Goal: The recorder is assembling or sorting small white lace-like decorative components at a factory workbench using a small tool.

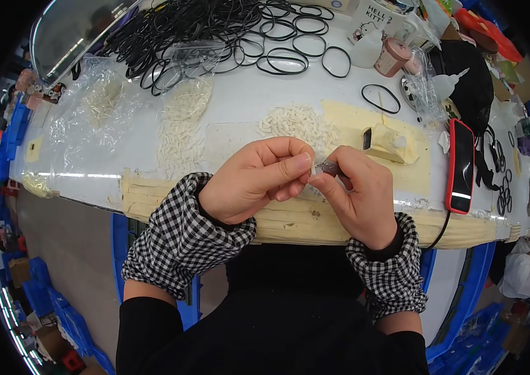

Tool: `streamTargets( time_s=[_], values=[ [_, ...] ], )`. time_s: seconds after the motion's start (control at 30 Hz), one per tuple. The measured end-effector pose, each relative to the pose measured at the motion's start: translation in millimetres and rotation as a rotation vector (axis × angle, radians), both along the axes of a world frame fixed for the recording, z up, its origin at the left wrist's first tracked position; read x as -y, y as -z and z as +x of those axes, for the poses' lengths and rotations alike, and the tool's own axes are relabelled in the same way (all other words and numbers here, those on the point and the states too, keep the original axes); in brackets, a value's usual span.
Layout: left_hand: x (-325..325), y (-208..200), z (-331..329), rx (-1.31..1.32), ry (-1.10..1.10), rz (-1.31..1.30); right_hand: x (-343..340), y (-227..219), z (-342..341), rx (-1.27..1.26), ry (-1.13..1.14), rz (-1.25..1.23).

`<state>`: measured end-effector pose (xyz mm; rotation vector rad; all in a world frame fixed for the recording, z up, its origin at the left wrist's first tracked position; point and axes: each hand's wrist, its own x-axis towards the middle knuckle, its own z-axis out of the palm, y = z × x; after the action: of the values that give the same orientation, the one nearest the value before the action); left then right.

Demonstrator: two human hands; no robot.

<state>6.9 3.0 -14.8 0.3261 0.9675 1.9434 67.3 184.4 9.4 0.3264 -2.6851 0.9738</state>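
Both hands meet over the front edge of the table. My left hand (pixel 258 178) is closed, thumb pressed against the fingers on a small white piece (pixel 313 169) whose end shows at the fingertips. Just beside it, my right hand (pixel 365 194) is closed in a pinch. A small dark grey thing (pixel 329 167) shows under its index finger; its kind is not clear. Directly behind the hands lies a heap of small white tube-like pieces (pixel 293 122). To its left spreads a second heap of similar, creamier pieces (pixel 180 140), part of it under clear plastic.
Black looped bands (pixel 183 31) pile up at the back left, with loose loops further right. A yellow-taped block (pixel 393 145) and a red-cased phone (pixel 460 165) with a cable sit at right. Clear plastic bags (pixel 99 103) lie at left; cups (pixel 393 56) stand at back right.
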Motion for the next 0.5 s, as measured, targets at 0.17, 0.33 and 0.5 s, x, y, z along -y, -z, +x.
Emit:
streamTargets(
  time_s=[0.17, 0.33, 0.5],
  values=[
    [0.1, -1.1, -0.5, 0.011, 0.046, 0.015, -2.6, 1.1, 0.8, 0.012, -0.023, -0.010],
    [1.3, -2.3, -0.5, 0.007, 0.059, 0.001, -2.5, -1.3, 1.2, 0.015, -0.047, -0.020],
    [3.3, 0.4, -3.0, 0.024, 0.080, 0.054, -4.7, -1.3, 1.9, 0.038, -0.075, 0.000]
  ],
)
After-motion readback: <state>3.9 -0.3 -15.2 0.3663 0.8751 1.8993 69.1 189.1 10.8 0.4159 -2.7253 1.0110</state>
